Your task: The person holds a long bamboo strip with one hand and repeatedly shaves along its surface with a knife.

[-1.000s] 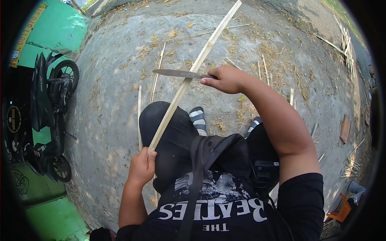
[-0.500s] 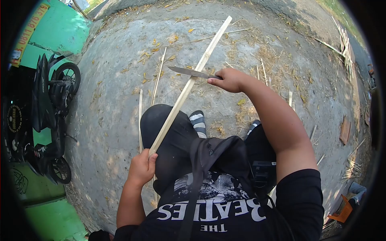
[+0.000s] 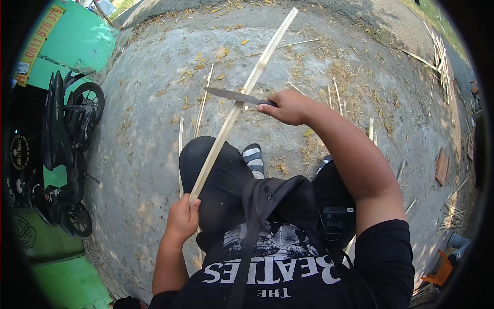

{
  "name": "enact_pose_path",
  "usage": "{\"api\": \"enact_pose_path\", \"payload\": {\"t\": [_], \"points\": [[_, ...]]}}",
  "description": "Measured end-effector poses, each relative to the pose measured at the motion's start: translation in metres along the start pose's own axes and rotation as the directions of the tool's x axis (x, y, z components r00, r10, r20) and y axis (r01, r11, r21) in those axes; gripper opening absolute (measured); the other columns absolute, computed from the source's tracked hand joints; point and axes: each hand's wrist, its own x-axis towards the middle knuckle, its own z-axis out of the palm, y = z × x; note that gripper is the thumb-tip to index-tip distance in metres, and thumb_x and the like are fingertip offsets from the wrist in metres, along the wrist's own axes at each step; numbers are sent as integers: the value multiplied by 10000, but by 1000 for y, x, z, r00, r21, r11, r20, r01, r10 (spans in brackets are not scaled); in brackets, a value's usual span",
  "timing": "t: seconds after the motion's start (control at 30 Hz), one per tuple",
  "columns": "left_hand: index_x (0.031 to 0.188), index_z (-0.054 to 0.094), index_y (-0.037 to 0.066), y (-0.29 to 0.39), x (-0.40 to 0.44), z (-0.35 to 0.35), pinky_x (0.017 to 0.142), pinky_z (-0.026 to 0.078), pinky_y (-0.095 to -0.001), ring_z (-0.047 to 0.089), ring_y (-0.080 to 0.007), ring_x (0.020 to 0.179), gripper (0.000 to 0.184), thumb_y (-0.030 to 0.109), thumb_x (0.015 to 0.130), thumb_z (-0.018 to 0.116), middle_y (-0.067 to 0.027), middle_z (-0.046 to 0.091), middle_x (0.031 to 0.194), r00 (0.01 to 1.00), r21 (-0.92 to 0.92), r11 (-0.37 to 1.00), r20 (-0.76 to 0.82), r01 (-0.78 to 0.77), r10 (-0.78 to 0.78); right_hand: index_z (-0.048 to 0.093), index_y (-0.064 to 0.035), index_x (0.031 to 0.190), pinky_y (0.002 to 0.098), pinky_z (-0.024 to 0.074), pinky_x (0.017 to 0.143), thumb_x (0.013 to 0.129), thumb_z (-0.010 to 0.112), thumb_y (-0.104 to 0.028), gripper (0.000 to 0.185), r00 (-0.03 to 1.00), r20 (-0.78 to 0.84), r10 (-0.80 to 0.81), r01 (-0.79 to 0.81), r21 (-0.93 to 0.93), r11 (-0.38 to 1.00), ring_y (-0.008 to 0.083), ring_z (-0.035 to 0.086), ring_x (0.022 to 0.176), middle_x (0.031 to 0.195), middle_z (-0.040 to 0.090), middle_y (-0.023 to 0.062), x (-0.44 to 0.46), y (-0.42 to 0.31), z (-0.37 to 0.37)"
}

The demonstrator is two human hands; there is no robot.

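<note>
A long pale bamboo strip [image 3: 216,148] slants from my left hand up and away to the right, across my left knee. My left hand [image 3: 182,216] is closed round its near end, thumb along the top. My right hand [image 3: 287,107] grips the handle of a knife [image 3: 234,96]. The blade points left and lies across the strip around its middle, touching it. Most of the handle is hidden in my fingers.
Thin strips [image 3: 204,100] lie on the concrete ground [image 3: 139,154] among dry leaves and shavings. A pile of strips [image 3: 440,64] is at far right, near a brown wooden block [image 3: 442,167]. A motorcycle [image 3: 72,149] stands at left. An orange crate [image 3: 438,269] is at lower right.
The knife has slid a little down the strip toward me, and my right hand has shifted slightly left and nearer. The strip's far end has risen slightly in view.
</note>
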Motion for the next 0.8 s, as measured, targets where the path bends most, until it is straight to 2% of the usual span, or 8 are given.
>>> {"api": "enact_pose_path", "payload": {"t": [0.13, 0.27, 0.3, 0.43, 0.53, 0.57, 0.6, 0.8], "points": [[897, 552, 5, 0, -7, 3, 596, 476, -501, 624, -510, 728, 294, 258, 1039, 598, -264, 621, 732, 999, -8, 999, 25, 33, -33, 729, -23, 1129, 500, 534, 880, 1007, 493, -659, 689, 1000, 29, -8, 8, -19, 1000, 418, 694, 1008, 999, 728, 246, 0, 2, -3], [888, 542, 1, 4, 5, -1, 589, 473, -497, 617, -512, 716, 306, 260, 1040, 599, -266, 611, 724, 1000, -27, 999, 0, 25, -25, 729, -13, 1104, 505, 533, 879, 1008, 488, -656, 693, 997, -28, 67, -68, -40, 997, 425, 693, 1005, 998, 728, 245, 16, 24, 3], [884, 540, 2, 3, 1, 0, 586, 471, -497, 615, -512, 711, 308, 260, 1041, 600, -266, 608, 720, 999, -38, 999, 6, 34, -34, 732, -11, 1095, 509, 532, 878, 1010, 492, -650, 687, 998, -39, 56, -56, 3, 998, 423, 692, 1002, 990, 726, 246, 11, 17, 1], [879, 536, 5, 0, 1, -1, 580, 465, -501, 613, -510, 702, 312, 265, 1039, 603, -264, 599, 708, 1000, -9, 1000, 8, -6, 6, 740, -8, 1069, 503, 533, 860, 1005, 504, -650, 687, 998, -30, -59, 58, -38, 998, 420, 696, 977, 954, 724, 237, -6, -7, 7], [869, 525, 7, 3, -4, 1, 579, 461, -504, 608, -513, 703, 322, 268, 1037, 605, -266, 590, 702, 1000, -16, 1000, 9, -17, 17, 741, -14, 1070, 498, 533, 855, 1002, 505, -655, 686, 999, 52, -10, 13, -54, 998, 414, 695, 971, 954, 725, 232, 10, 14, 1], [864, 521, 7, 1, 1, 1, 577, 460, -505, 607, -514, 702, 324, 268, 1037, 606, -267, 586, 698, 1000, -10, 1000, 13, -21, 21, 741, -22, 1074, 495, 533, 852, 998, 507, -663, 687, 999, 46, -11, 11, 2, 1000, 408, 694, 971, 955, 724, 231, 17, 20, 13], [859, 518, 7, 1, 5, -1, 576, 460, -505, 605, -515, 701, 327, 267, 1036, 607, -268, 582, 695, 1000, 1, 1000, 22, -21, 20, 744, -29, 1072, 497, 534, 852, 994, 507, -672, 690, 1000, -19, 18, -19, -26, 999, 409, 694, 961, 945, 725, 231, 13, 11, 14], [831, 498, 7, -1, 4, -4, 565, 451, -504, 595, -515, 683, 332, 243, 1027, 623, -266, 569, 679, 1000, -4, 1000, 16, -19, 19, 743, -29, 1065, 505, 532, 856, 999, 502, -671, 689, 999, -6, -34, 34, -48, 998, 415, 694, 973, 954, 727, 230, -1, -5, 11]]}}
